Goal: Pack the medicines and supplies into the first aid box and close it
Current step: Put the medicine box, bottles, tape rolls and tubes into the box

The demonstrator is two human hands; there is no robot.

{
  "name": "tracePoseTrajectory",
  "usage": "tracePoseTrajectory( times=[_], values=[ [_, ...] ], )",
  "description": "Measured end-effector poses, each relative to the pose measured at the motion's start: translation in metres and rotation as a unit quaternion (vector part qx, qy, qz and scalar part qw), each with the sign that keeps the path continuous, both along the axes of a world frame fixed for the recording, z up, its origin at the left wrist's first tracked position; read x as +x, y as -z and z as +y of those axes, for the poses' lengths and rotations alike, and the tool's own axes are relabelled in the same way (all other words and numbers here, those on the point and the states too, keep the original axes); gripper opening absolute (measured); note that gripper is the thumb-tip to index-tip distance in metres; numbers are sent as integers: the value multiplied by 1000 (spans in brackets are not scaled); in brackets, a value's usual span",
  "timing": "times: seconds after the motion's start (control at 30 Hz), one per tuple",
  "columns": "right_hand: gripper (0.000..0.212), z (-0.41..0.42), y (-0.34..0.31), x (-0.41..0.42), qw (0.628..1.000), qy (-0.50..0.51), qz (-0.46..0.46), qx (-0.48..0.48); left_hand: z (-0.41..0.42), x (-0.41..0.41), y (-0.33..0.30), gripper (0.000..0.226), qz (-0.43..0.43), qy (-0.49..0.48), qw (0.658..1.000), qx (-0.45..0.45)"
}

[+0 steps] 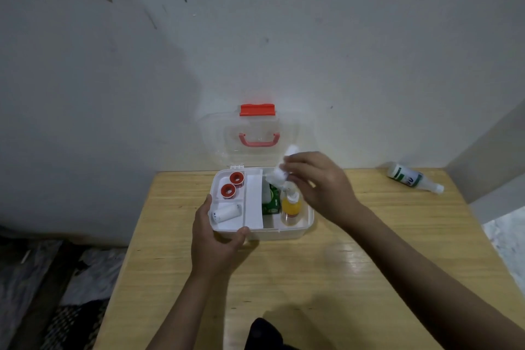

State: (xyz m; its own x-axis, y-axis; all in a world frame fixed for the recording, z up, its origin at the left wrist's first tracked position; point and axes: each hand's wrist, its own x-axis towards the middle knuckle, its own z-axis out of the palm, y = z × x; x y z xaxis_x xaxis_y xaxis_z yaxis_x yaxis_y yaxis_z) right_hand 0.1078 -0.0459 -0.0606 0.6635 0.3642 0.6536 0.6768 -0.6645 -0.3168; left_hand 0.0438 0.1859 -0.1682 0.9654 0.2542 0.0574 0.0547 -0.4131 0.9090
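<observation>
The white first aid box (284, 233) stands open on the wooden table, its clear lid (216, 136) with a red latch and handle leaning against the wall. Its left tray holds two red tape rolls (228, 191) and a white bandage roll (228, 212). In the right compartment stand a green carton (271, 202) and an orange bottle (292, 206). My left hand (216, 241) grips the box's front left corner. Over the right compartment, my right hand (318, 179) holds a white roll-like item (279, 172), tilted.
A white bottle with a green label (412, 177) lies on its side at the table's far right corner. The wall runs right behind the box. The table's left edge (125, 250) drops to dark clutter on the floor.
</observation>
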Motion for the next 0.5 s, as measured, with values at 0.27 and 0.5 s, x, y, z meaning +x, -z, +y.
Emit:
tracePoseTrajectory(
  times=[0.27,0.5],
  values=[
    [26,54,15,2,957,-118,148,-221,2,0,-2,98,-8,13,1000,17],
    [30,39,25,-2,971,-55,206,-111,4,1,2,97,-4,12,1000,8]
  ],
)
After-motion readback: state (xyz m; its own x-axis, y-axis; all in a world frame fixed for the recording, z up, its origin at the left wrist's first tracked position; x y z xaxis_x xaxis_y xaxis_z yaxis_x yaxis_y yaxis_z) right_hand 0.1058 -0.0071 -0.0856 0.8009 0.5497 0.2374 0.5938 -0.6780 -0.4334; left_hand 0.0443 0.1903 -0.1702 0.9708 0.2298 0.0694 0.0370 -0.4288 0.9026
